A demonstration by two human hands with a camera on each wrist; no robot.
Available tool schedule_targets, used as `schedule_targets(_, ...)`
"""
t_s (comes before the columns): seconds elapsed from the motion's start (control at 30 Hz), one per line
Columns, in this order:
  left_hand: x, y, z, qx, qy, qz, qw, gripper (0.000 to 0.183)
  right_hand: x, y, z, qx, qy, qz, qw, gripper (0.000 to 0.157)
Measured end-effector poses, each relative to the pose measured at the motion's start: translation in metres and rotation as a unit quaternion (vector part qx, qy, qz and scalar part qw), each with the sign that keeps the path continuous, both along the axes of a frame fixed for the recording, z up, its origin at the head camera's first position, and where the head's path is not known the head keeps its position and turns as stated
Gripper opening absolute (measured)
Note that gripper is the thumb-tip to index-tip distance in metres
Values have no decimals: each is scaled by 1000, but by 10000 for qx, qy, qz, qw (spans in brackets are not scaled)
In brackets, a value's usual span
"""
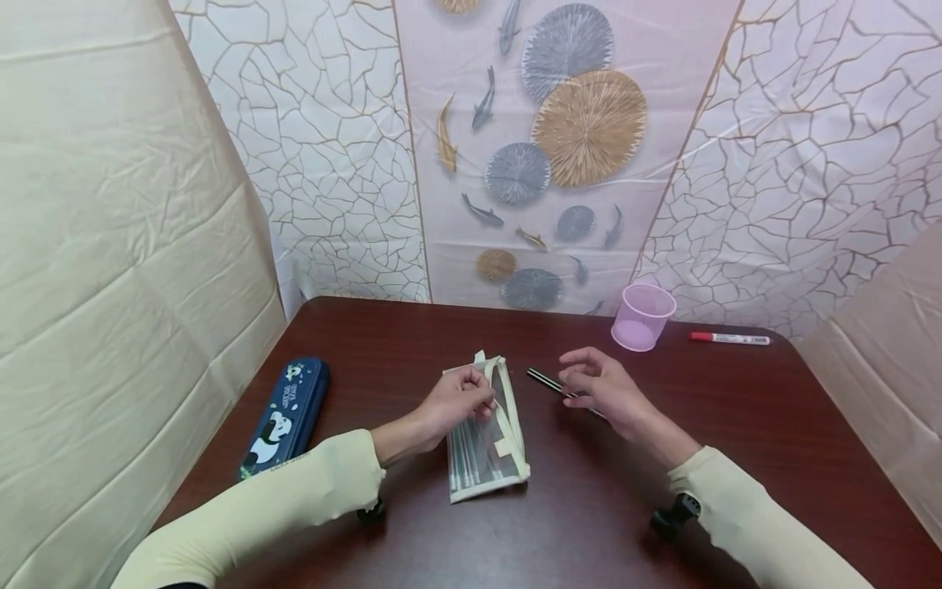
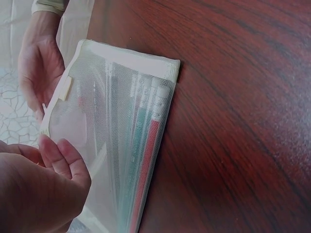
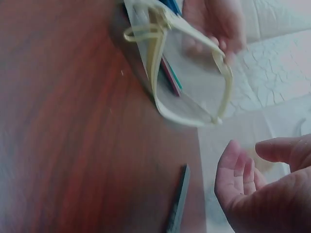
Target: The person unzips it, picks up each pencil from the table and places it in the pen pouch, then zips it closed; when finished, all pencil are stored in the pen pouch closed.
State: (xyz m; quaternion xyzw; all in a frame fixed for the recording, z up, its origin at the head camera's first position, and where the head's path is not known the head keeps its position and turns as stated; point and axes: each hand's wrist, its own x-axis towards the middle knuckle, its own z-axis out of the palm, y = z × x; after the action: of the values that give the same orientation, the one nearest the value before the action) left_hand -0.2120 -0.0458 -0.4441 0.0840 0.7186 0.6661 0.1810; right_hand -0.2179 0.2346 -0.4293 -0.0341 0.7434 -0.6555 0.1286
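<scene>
My left hand [image 1: 458, 402] pinches the cream-edged rim of a see-through mesh zip pouch [image 1: 471, 470] lying on the table. The right wrist view shows the pouch's zip mouth [image 3: 156, 82] gaping wide. Inside it, the left wrist view shows several pencils, among them a red pencil [image 2: 147, 160] and a green pencil [image 2: 140, 124]. To the right, my right hand [image 1: 607, 397] hovers with loosely bent fingers and nothing between them. Below it lies a dark, light-striped stick [image 1: 543, 379], perhaps one or more pencils, partly hidden by the hand.
A navy pencil case [image 1: 289, 413] with a panda picture lies at the left of the brown table [image 1: 574, 523]. At the back right stand a pink mesh cup [image 1: 643, 319] and a red-capped white marker [image 1: 732, 339]. Cloth walls enclose the table's back and sides.
</scene>
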Motion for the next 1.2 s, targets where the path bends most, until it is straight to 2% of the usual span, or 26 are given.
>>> schedule_targets(0.23, -1, -5, 0, -88, -4, -10, 10000, 3, -11, 21, 1, 525, 203, 247, 9981, 48)
schedule_targets(0.4, -1, -6, -1, -129, -71, 3, 9999, 4, -22, 34, -5, 1110, 308, 563, 9917, 47)
schedule_targets(0.57, -1, -7, 0, -120, -112, -58, 9998, 5, -32, 43, -12, 1946, 515, 917, 9752, 40)
schedule_targets(0.7, -2, -7, 1, -139, -123, -78, 9998, 5, -39, 48, -16, 2372, 579, 1180, 9625, 35)
schedule_targets(0.83, -3, -6, 1, -139, -158, -50, 9998, 5, -45, 52, -20, 2450, 589, 1414, 9573, 33)
schedule_targets(0.97, -3, -5, 0, -98, -193, -65, 9997, 7, -49, 56, -23, 2317, 482, 1599, 9584, 34)
schedule_targets(1.2, -4, -6, 0, -120, -180, -85, 9997, 6, -51, 56, -27, 2265, 421, 1610, 9597, 34)
